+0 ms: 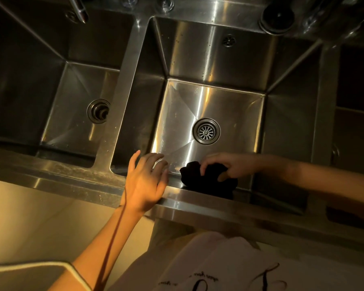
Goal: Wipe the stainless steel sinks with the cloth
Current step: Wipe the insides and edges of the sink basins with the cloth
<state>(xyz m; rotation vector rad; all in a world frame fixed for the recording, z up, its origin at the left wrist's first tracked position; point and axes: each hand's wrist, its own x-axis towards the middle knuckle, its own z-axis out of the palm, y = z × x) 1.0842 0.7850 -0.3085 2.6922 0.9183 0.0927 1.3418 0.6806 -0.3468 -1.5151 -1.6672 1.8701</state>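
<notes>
A stainless steel unit holds several deep sinks. The middle sink (214, 59) has a round drain strainer (206, 131) in its floor. My right hand (229, 165) reaches into this sink from the right and grips a crumpled black cloth (206, 182) against the near wall, just below the front rim. My left hand (144, 181) rests on the front rim (193, 199) at the sink's near left corner, fingers spread and relaxed, holding nothing. The left sink (51, 59) has its own drain (98, 110).
A faucet spout (78, 8) hangs over the left sink at the top. A round black stopper (277, 16) sits on the back ledge. A divider (122, 91) separates the left and middle sinks. A third dark basin (355, 80) lies to the right.
</notes>
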